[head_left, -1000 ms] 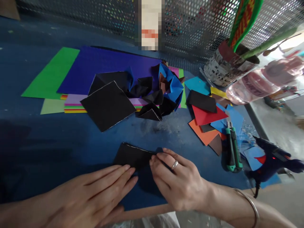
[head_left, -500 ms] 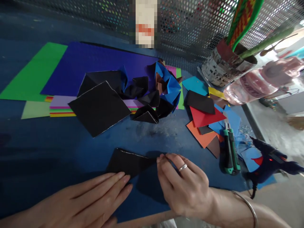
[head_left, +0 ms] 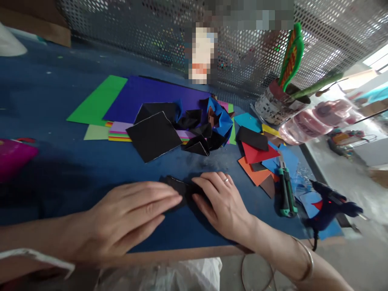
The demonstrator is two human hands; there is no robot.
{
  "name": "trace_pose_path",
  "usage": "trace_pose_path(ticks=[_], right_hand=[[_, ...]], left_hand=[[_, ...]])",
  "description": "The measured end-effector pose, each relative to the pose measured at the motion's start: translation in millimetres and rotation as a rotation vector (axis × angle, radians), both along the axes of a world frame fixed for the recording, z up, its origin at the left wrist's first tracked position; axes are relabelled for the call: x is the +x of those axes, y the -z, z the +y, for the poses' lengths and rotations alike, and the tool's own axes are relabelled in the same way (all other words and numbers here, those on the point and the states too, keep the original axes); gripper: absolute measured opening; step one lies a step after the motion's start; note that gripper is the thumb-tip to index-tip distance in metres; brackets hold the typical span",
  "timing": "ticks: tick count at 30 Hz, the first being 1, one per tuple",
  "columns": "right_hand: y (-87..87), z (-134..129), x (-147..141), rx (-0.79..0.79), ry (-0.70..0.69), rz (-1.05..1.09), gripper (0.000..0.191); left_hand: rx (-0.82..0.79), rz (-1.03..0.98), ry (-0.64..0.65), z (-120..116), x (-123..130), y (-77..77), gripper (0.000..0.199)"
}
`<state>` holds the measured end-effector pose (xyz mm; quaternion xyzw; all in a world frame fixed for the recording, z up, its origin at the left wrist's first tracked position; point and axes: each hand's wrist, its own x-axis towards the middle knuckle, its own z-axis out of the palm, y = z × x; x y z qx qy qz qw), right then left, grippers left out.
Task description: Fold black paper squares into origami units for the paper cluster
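Note:
A folded piece of black paper [head_left: 177,186] lies on the blue tabletop, with a pale edge line along its top. My left hand [head_left: 133,214] rests across its left part, fingers straight and close together, covering much of it. At the other end, my right hand [head_left: 218,198], with a ring, has its fingers and thumb curled round the paper's right end, which is mostly hidden. Behind my hands, a flat black paper square [head_left: 154,137] overlaps a stack of coloured sheets. Folded black paper pieces [head_left: 197,145] and a blue and brown folded-paper form [head_left: 220,119] sit beside it.
On the right lie coloured paper scraps [head_left: 257,176], a green utility knife [head_left: 285,190] and a dark glue gun [head_left: 329,206] with a red light. A pink bottle [head_left: 312,121] and a decorated pot [head_left: 277,103] stand behind. A magenta object [head_left: 16,159] is at left.
The view has shifted, showing more of the table's left side and front edge. My left hand has slid further over the black paper, and my right hand has moved closer to it.

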<state>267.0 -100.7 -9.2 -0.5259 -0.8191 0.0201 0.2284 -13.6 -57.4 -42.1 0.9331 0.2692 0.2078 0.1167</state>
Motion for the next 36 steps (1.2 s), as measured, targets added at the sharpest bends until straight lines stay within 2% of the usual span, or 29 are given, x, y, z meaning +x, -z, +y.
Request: trace_pose_path(ticks=[5,8,14,18,23,28,31,36], right_hand=[[-1.6,4,-3,-0.046,-0.002,0.028,0.031],[-6.0,12,-10,-0.074,-0.006,0.034,0.03],[-10.5,35,-26,-0.17,-0.034,0.076,0.028],[-5.0,35,-29,-0.164,-0.047,0.075,0.028],[3.1,25,-23,-0.136,-0.051,0.102,0.03],[4.5,26,-17,-0.122,-0.149,0.213,0.034],[6.2,29,-15,-0.018,-0.216,0.274,0.027],[6.4,30,-17,0.182,-0.264,0.367,0.019]], left_hand=[[-0.11,-0.138,-0.089,37,13,-14.9,0.047],[-0.152,-0.288,-0.058,56,17,-25.9,0.041],[-0.297,-0.364,-0.075,65,18,-35.0,0.036],[-0.377,-0.373,-0.114,66,17,-32.4,0.038],[-0.36,-0.357,-0.123,65,18,-30.2,0.039],[-0.438,-0.365,-0.095,68,18,-27.9,0.041],[-0.568,-0.399,-0.063,71,14,-17.9,0.048],[-0.891,-0.447,0.097,72,10,-3.8,0.063]])
